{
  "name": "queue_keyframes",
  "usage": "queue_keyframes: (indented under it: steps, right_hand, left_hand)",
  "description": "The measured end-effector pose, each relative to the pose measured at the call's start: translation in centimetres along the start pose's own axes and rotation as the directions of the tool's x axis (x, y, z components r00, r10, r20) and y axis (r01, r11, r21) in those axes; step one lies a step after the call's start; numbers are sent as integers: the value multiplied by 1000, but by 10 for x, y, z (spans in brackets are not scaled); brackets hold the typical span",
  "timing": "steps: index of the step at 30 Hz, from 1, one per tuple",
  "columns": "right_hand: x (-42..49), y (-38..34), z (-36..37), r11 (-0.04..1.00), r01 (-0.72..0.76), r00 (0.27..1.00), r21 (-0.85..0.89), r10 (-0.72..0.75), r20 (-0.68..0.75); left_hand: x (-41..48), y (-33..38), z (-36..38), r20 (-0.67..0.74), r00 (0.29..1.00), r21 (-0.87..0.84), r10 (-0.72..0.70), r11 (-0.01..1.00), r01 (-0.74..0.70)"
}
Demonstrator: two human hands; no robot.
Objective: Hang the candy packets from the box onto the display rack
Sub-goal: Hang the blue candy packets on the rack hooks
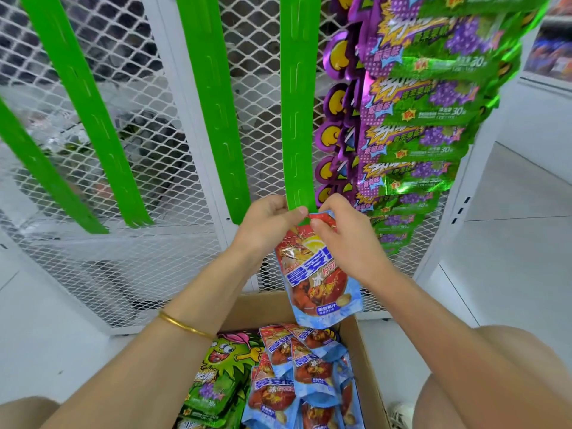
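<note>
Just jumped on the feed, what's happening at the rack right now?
A person is hanging candy at the display rack. The right hand pinches the top of a red and blue packet, while the left hand pinches the lower end of the green strip right beside it. The packet is not visibly hooked on yet. More packets lie in the cardboard box below, and the neighbouring strip to the right is already full of purple and green packets.

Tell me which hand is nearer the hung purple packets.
Right. The right hand pinches the top of the red packet just left of the hung purple packets. The left hand pinches the same top farther left, at the end of the green strip.
</note>
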State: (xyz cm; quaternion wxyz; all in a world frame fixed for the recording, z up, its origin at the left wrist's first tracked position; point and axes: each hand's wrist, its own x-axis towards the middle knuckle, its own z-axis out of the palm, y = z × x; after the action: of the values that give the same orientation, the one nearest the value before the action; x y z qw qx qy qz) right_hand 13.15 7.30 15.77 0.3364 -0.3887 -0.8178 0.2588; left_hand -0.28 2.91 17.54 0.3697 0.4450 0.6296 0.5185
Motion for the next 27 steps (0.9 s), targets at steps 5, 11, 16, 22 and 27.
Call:
queue_keyframes:
  steps: [5,11,16,22,27]
  right_hand:
    - [0,3,-5,997,-60,995,57,55,88]
    - [0,5,-6,993,-80,990,82,70,120]
    - [-3,4,-4,991,-36,997,128,27,73]
    - [-2,1,1,994,6,1000,110,-5,-8]
    - [-2,1,5,998,23,999,54,-21,-31]
  left_hand:
    - [-1,0,-1,25,999,-37,21,999,-20]
    - [-1,-1,-1,56,997,-3,58,998,-58]
    - [-1,1,0,33,993,23,112,993,-113]
    - [-1,-7,3,24,1000,-50,-19,999,20]
    - [-1,-10,5,67,984,-256,-167,950,179]
